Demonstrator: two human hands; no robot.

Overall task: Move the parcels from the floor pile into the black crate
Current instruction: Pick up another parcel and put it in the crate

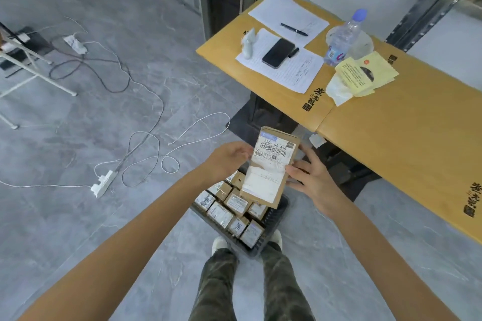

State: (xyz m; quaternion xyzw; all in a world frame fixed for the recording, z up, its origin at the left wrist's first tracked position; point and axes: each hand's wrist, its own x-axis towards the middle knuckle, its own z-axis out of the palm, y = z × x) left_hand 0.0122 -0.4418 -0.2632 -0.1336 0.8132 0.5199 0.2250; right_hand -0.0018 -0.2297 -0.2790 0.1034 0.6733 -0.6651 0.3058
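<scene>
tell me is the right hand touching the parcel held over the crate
Touching. The head view shows the right hand pinching the parcel at its right edge.

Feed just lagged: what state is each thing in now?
Black crate: on the floor, packed with small parcels.
Parcel: lifted above the crate, label facing up.
Left hand: grips the parcel's left edge.
Right hand: grips the parcel's right edge.
Water bottle: capped.

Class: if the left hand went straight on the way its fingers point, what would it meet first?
The parcel: the left hand points rightward at its left edge, which it seems to grip. Beyond it lies the right hand, gripping the opposite edge. Depth is uncertain.
</scene>
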